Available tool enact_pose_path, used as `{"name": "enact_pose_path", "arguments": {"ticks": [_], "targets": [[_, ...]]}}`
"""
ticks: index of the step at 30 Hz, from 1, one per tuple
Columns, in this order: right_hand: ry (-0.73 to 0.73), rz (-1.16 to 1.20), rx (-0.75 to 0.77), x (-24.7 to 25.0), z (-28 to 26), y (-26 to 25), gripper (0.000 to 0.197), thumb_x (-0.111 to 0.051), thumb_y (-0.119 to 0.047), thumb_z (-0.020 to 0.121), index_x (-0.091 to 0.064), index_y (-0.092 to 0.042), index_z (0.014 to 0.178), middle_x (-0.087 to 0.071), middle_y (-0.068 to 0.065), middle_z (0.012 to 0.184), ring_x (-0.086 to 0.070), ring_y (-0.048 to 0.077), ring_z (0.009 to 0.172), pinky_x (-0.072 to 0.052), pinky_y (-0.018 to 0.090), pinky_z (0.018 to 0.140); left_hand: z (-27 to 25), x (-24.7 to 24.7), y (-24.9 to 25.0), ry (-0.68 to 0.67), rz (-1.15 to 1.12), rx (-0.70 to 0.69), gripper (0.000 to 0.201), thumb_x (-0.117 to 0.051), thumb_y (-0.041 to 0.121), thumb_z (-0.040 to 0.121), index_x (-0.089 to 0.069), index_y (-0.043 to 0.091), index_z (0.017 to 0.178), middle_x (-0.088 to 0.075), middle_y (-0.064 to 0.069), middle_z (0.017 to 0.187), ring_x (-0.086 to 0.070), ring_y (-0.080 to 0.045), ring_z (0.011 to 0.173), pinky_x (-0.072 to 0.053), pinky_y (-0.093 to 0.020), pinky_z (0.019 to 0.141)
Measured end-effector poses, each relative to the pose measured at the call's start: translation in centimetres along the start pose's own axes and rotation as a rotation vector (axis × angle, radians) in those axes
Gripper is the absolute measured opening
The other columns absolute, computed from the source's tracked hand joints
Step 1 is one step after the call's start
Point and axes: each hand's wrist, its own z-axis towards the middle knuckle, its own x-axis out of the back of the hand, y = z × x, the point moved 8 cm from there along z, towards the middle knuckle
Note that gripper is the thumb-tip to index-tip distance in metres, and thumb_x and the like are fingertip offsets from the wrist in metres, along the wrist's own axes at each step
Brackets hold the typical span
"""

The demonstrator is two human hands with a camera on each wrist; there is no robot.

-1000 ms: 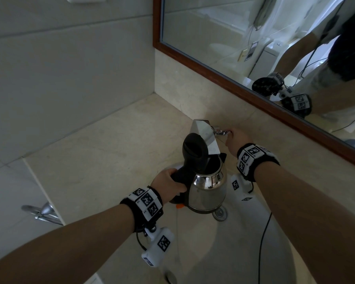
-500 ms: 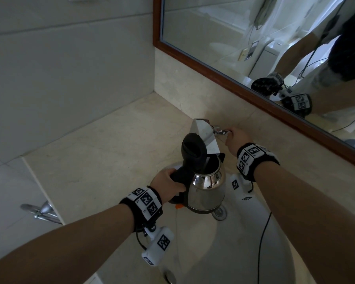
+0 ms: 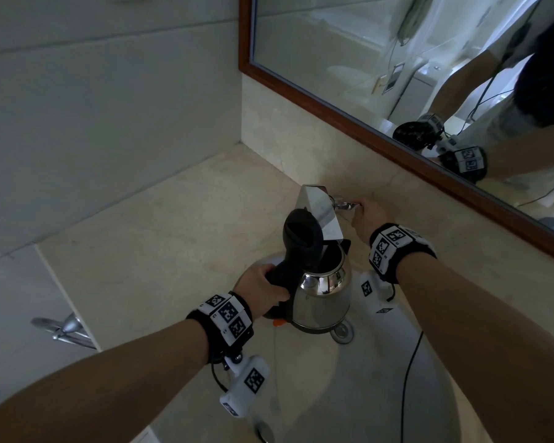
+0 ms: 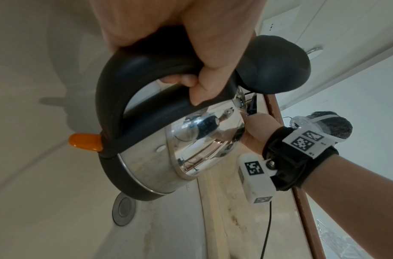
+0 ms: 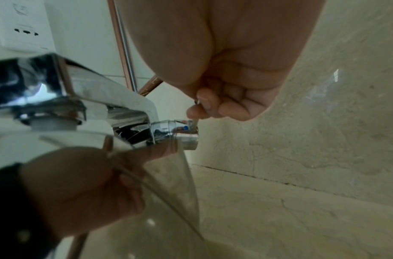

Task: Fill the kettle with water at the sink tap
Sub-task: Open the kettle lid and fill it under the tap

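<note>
A steel kettle with a black handle and its black lid flipped up hangs over the sink basin, its mouth under the chrome tap spout. My left hand grips the handle; in the left wrist view the fingers wrap round it above the orange switch. Behind the kettle, my right hand holds the tap lever; in the right wrist view its curled fingertips sit on the lever's end. I cannot make out a stream of water.
The sink drain lies just below the kettle's base. A wood-framed mirror runs along the back wall. Beige stone counter stretches left to a chrome fixture at its edge. A black cable hangs over the basin.
</note>
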Motion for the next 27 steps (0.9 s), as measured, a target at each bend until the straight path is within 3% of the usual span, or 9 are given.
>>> {"name": "enact_pose_path", "arguments": {"ticks": [27], "targets": [[-0.001, -0.011, 0.001, -0.04, 0.07, 0.05, 0.037, -0.033, -0.013, 0.100, -0.054, -0.008, 0.129, -0.065, 0.021, 0.119, -0.059, 0.038, 0.110, -0.048, 0.040, 0.094, 0.35, -0.37, -0.13, -0.001, 0.018, -0.010, 0.025, -0.068, 0.004, 0.067, -0.063, 0.027, 0.076, -0.069, -0.001, 0.077, -0.068, -0.023, 0.079, -0.059, -0.037, 0.073]]}}
